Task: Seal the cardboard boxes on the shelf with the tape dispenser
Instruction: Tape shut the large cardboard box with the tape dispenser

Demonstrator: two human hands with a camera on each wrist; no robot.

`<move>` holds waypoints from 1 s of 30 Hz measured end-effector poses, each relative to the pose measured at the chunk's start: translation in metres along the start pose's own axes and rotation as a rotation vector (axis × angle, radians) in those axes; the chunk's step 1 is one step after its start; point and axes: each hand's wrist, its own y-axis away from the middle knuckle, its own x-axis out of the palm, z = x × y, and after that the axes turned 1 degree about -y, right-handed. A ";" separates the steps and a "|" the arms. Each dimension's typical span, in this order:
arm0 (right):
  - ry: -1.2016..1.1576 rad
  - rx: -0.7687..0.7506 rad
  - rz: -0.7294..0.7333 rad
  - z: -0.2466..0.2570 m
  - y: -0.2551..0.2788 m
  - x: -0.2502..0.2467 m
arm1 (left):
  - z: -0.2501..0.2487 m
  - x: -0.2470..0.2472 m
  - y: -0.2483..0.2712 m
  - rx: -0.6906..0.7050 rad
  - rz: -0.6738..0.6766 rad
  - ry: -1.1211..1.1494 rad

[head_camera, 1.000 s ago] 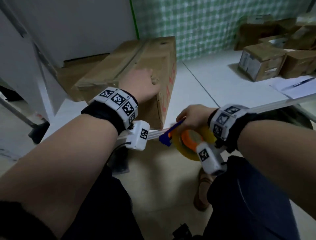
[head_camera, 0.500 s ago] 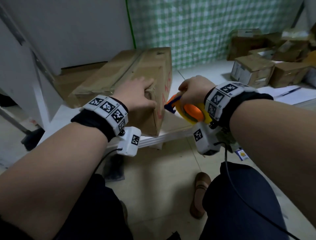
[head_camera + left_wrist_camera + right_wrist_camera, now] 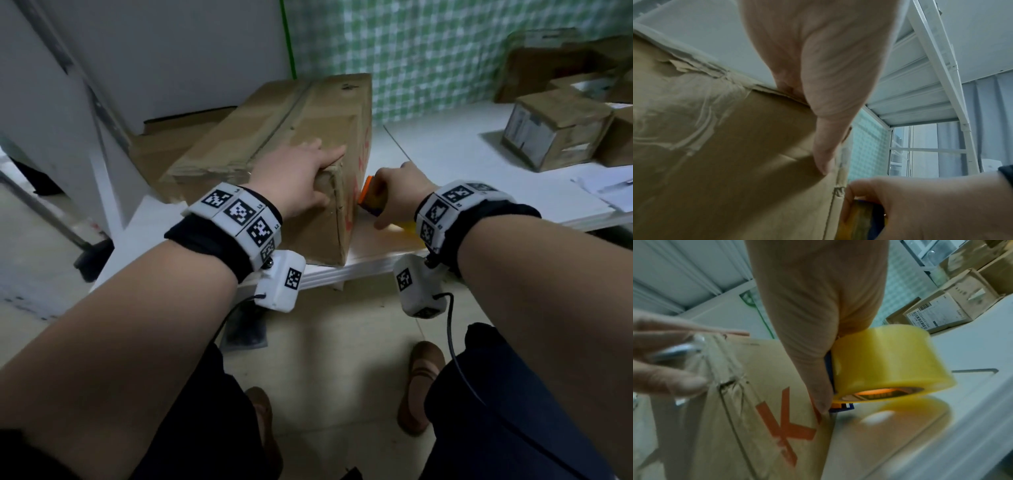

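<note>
A large worn cardboard box (image 3: 274, 137) lies on the white shelf (image 3: 455, 161), with red lettering on its right side (image 3: 785, 423). My left hand (image 3: 301, 174) rests on the box's near right corner, fingers flat on top. Its thumb (image 3: 824, 154) presses the front face of the box (image 3: 725, 162). My right hand (image 3: 394, 195) grips the tape dispenser (image 3: 368, 197) low against the box's right side. In the right wrist view its yellow tape roll (image 3: 885, 363) and blue frame (image 3: 840, 408) sit just above the shelf. The dispenser (image 3: 861, 222) also shows in the left wrist view.
Several smaller cardboard boxes (image 3: 555, 133) stand at the back right of the shelf, with loose papers (image 3: 609, 185) near its front edge. A flat cardboard sheet (image 3: 164, 137) lies behind the big box. A white shelf post (image 3: 102, 171) rises at the left.
My right hand has carried the tape dispenser from below the shelf edge up onto the shelf and against the box's right side. The left hand has stayed on the box corner.
</note>
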 end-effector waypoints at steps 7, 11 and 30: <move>0.126 -0.026 0.225 0.005 -0.001 0.015 | -0.025 0.001 -0.009 0.025 -0.062 0.001; 0.035 -0.031 0.039 0.002 0.000 -0.004 | -0.026 0.001 -0.010 0.037 -0.079 0.022; -0.049 -0.238 -0.201 0.016 0.012 -0.049 | -0.004 0.000 -0.002 0.300 -0.320 0.144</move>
